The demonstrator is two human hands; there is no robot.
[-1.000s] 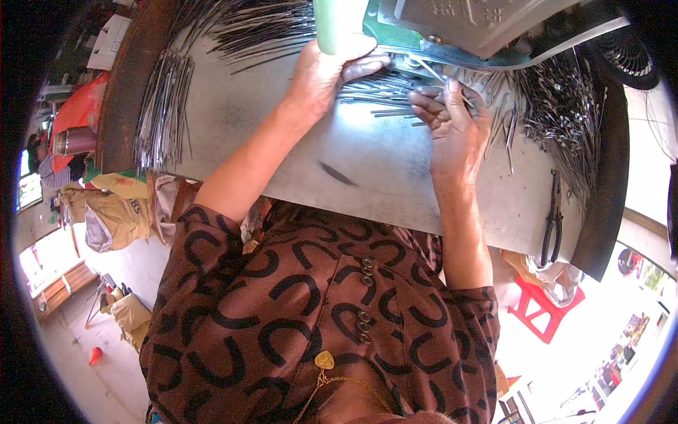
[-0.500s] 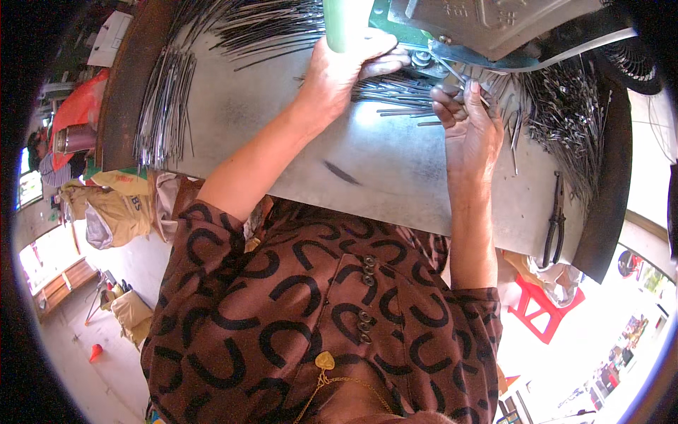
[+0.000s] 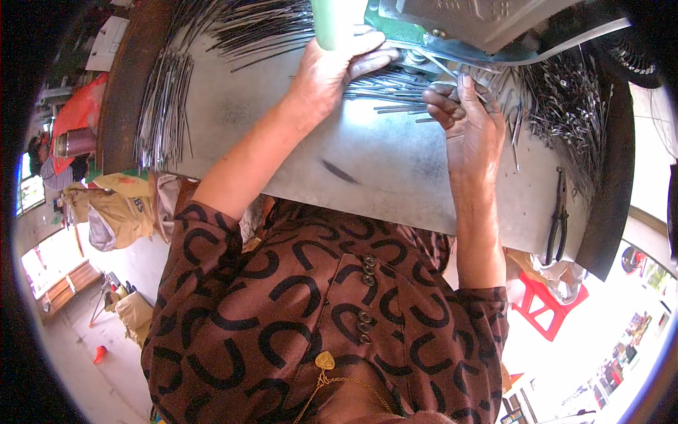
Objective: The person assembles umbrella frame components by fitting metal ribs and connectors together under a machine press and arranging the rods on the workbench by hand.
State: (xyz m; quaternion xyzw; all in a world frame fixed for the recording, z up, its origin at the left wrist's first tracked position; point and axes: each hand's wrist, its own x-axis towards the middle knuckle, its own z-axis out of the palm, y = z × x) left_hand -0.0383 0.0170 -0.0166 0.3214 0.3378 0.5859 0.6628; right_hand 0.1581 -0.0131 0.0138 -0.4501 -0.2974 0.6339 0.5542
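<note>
My right hand (image 3: pixel 477 131) pinches a thin metal rod (image 3: pixel 441 66) between thumb and fingers. The rod slants up and left to the metal fitting (image 3: pixel 413 58) of a green machine (image 3: pixel 395 32). On the left side of that fitting is my left hand (image 3: pixel 321 78), fingers pressed together and pointing right. What its fingertips grip, if anything, I cannot make out. Below the fitting, between my two hands, lies a bunch of loose metal rods (image 3: pixel 385 90). A pale green cylinder (image 3: pixel 327 25) partly covers the top of my left hand.
Dark rods (image 3: pixel 265 32) lie at the back left, with another bundle (image 3: pixel 164 113) at the left edge. Bent metal pieces (image 3: pixel 568 106) are heaped on the right. Pliers (image 3: pixel 558 215) rest near the right front of the metal tabletop (image 3: pixel 282 173). A grey machine cover (image 3: pixel 459 18) overhangs the back.
The view has shifted slightly. Both hands keep their places at the machine, and the rod in my right hand lies at a slightly flatter slant.
</note>
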